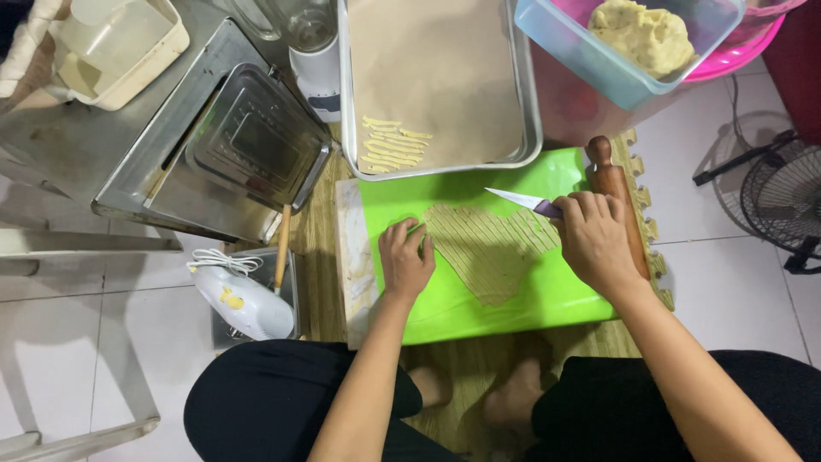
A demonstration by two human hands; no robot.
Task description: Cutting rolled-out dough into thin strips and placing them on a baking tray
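Note:
A flat sheet of rolled dough (492, 252), scored into many thin strips, lies on a bright green mat (479, 299). My left hand (405, 261) pinches a thin dough strip at the sheet's left edge. My right hand (594, 239) grips a small knife (522, 201) with a purple handle, its blade pointing left above the dough's top edge. A wooden rolling pin (611, 184) lies right beside my right hand. Behind the mat a metal baking tray (526, 141) lined with brown paper holds several cut dough strips (392, 145) in its near left corner.
A clear blue tub (590, 64) with a lump of dough stands at the back right over a pink basin (740, 53). A metal oven with its door open (256, 141), a white hand mixer (244, 301) and a floor fan (782, 205) surround the work area.

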